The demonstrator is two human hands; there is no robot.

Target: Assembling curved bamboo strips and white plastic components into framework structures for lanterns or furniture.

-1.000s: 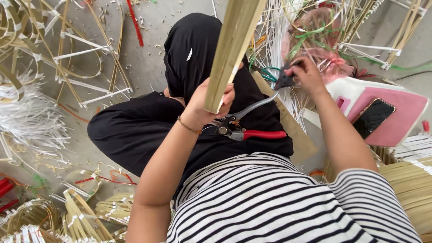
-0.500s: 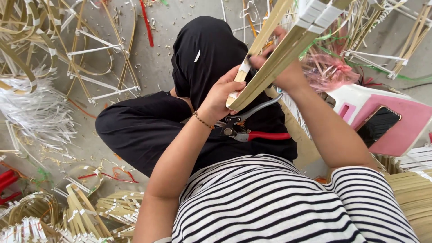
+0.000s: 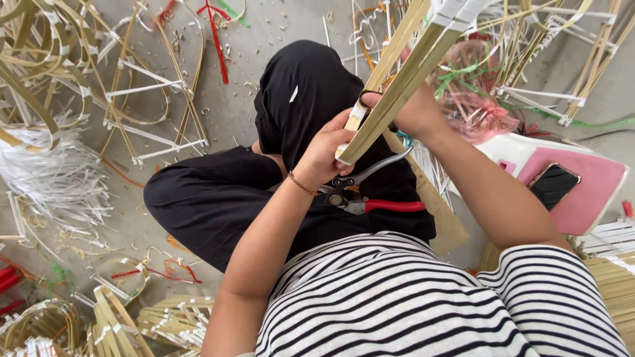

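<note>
Both my hands hold a bundle of flat bamboo strips (image 3: 403,63) that rises toward the top right, bound with white tape. My left hand (image 3: 325,153) grips its lower end, near a taped joint. My right hand (image 3: 411,111) clasps the strips a little higher. Red-handled pruning shears (image 3: 370,192) lie on my lap in black trousers, just below my left hand, blades apart. A thin bracelet circles my left wrist.
Taped bamboo frames (image 3: 142,99) and loose white strips (image 3: 53,178) lie on the grey floor at left. A pink and white stool (image 3: 589,192) with a black phone (image 3: 554,185) on it stands at right. More bamboo bundles (image 3: 615,284) lie bottom right.
My right hand left the area by the stool and joined my left hand on the bamboo bundle. The bundle swung from near upright to a slant toward the top right.
</note>
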